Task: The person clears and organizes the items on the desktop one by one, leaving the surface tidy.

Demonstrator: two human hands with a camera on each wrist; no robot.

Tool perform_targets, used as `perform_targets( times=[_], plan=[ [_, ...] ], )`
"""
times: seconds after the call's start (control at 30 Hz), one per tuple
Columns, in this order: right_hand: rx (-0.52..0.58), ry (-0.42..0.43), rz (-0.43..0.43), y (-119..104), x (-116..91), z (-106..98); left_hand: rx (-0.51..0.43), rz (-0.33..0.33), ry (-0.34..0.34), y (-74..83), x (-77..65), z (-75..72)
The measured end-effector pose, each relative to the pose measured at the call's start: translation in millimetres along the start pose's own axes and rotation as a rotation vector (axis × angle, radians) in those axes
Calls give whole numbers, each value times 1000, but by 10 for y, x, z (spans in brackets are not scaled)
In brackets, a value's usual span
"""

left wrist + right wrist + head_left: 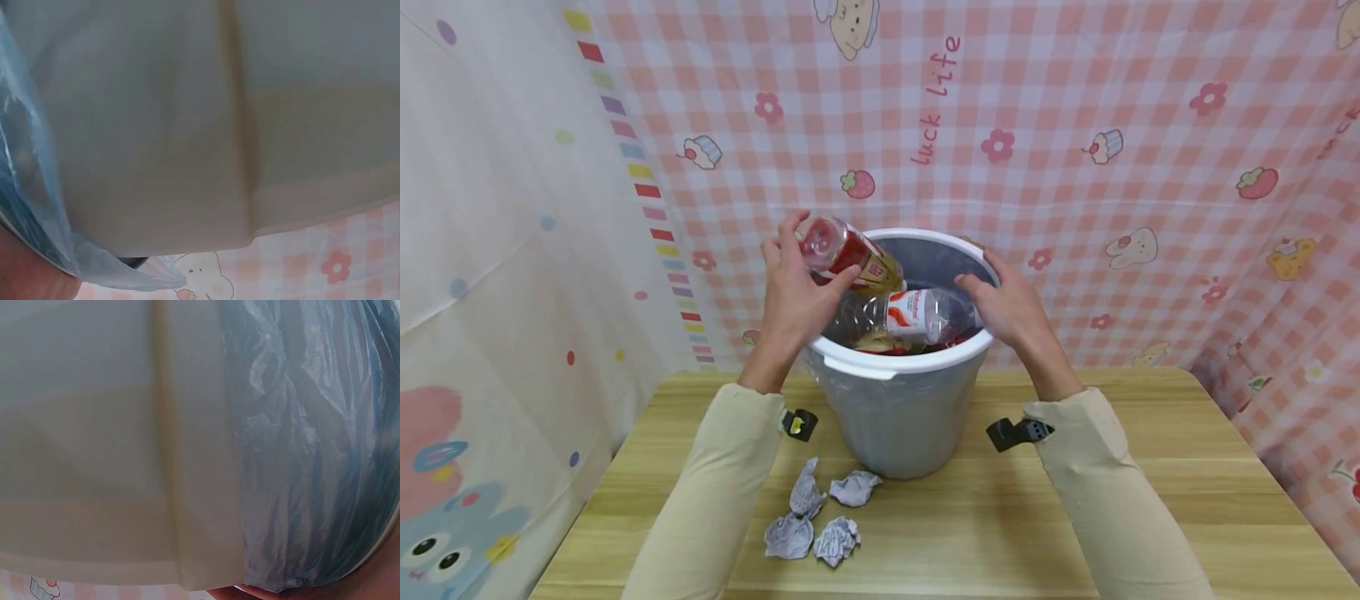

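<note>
My left hand (797, 292) grips a plastic bottle (857, 254) with a red and gold label, tilted over the left side of a grey trash bin (895, 417) with a white rim. At the bin's right rim, my right hand (1011, 304) holds on, thumb on the inner side and fingers farther back. Inside the bin lies a clear bottle (910, 315) with a white and orange label, its right end close to the right hand. Both wrist views look at the bin's pale outside and its bluish plastic liner (294, 444); part of a hand shows low in each.
Several crumpled paper balls (837, 542) lie on the wooden table (985, 533) in front of the bin, to its left. A pink checked cloth (1060, 192) hangs close behind the bin, and a pale curtain (535, 250) hangs at the left.
</note>
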State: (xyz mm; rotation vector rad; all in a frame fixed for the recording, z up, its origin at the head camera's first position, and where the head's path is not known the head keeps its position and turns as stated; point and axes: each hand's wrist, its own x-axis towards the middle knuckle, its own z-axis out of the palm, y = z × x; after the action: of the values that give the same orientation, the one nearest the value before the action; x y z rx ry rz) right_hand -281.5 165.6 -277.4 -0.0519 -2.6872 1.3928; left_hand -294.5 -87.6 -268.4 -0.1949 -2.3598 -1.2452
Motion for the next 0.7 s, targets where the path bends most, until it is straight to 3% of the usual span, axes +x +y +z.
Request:
perform_targets(
  times=[0.43,0.7],
  plan=[
    [-6,3,-4,-7,-8,3,25,2,-19,0,10,4],
    [4,1,-4,-10,-13,8,51,63,-75,-3,31,5]
  ],
)
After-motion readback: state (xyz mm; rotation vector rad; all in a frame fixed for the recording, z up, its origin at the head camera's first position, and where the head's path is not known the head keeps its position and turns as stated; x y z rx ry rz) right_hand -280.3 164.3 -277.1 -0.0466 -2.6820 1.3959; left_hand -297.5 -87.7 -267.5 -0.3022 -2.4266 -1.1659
